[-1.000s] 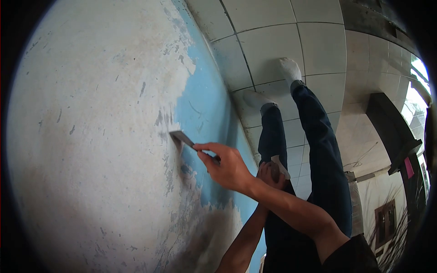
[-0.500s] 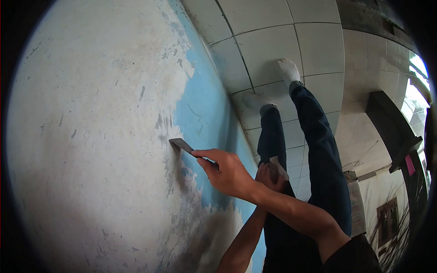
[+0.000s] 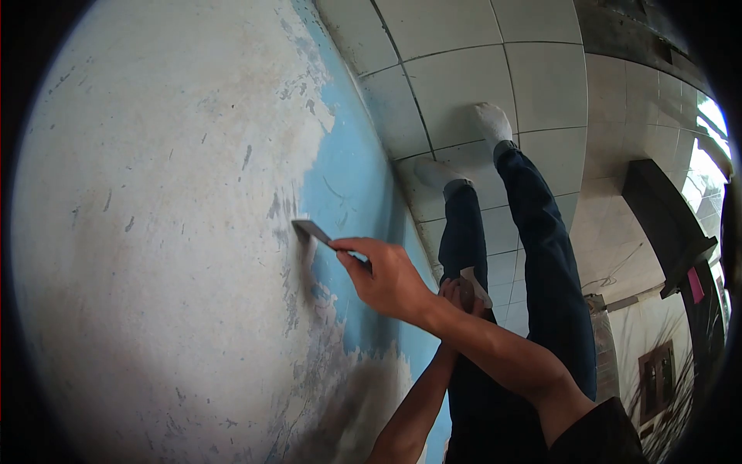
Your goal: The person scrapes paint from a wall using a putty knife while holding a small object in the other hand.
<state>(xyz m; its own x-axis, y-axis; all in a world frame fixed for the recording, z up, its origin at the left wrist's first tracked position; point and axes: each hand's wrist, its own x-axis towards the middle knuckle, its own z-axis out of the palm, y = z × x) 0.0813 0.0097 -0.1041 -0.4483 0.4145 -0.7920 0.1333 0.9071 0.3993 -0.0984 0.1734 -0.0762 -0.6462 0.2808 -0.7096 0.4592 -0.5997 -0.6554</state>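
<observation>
My right hand (image 3: 394, 282) grips a putty knife (image 3: 313, 230) by its handle. The blade's edge meets the wall at the border between bare whitish plaster (image 3: 170, 193) and light blue paint (image 3: 348, 178). Crossing over my left forearm, the right arm reaches leftward. My left hand (image 3: 457, 296), partly hidden, is closed around a brown rounded object (image 3: 466, 294) with a pale sheet (image 3: 477, 286) against it. I cannot make out exactly what that object is. It sits in front of my dark trouser leg.
Large pale floor tiles (image 3: 456, 85) run along the foot of the wall. My feet in white socks (image 3: 493, 124) stand close to it. On the right are a dark frame-like structure (image 3: 657, 209) and a small brown window-like panel (image 3: 657, 379).
My right hand and the putty knife have shifted upward in the view along the paint border, the blade still at the wall. The left hand stays nearly in place.
</observation>
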